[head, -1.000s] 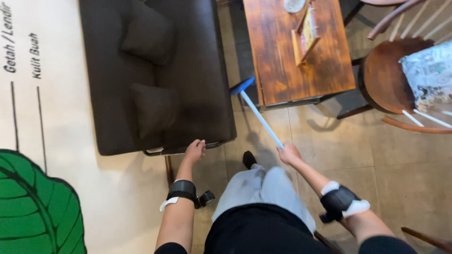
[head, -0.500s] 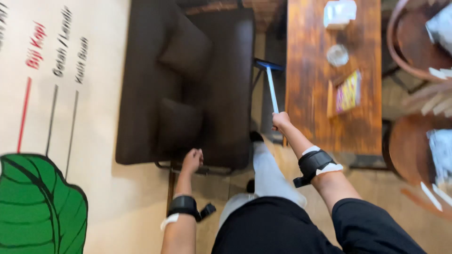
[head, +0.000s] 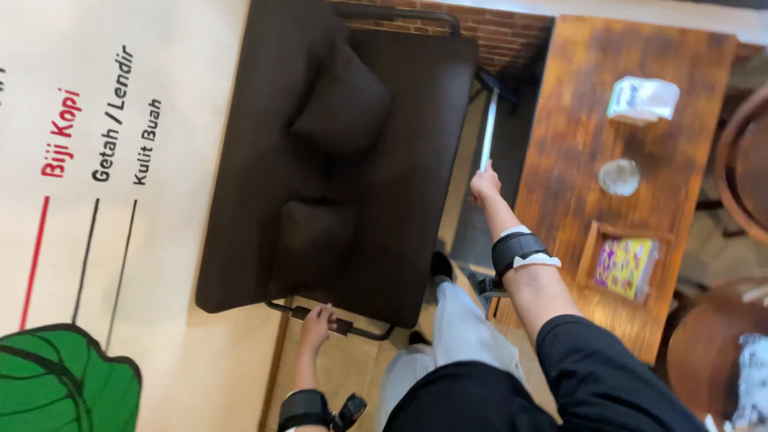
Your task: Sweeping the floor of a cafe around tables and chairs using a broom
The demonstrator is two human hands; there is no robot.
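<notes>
The broom (head: 488, 128) in my right hand (head: 485, 182) has a slim, pale, straight handle ending in a dark blue head that lies in shadow at the far end of the gap between the dark brown sofa (head: 400, 120) and the wooden table (head: 560, 136); the bristles are too dim to make out. My right hand is closed around the near end of the handle, arm stretched forward, a black band with a white edge strapped below the wrist. The handle runs straight out from that fist, away from me, with its long axis parallel to the sofa's right edge and the table's left edge, and the head points toward the brick wall (head: 512, 36) at the far end of the gap. My left hand (head: 318, 324) rests on the black metal rail (head: 360, 330) at the sofa's near edge, fingers curled over a small plate on it; whether they grip it firmly I cannot tell. Two dark cushions (head: 340, 108) lie on the sofa seat. On the table, a white pouch (head: 642, 98) sits near the far edge, a round glass item (head: 619, 177) near the middle, and a wooden tray (head: 596, 240) holding a colourful packet at the near right. My grey trouser leg (head: 464, 328) and dark shoe stand between the sofa's near right corner and the table.
</notes>
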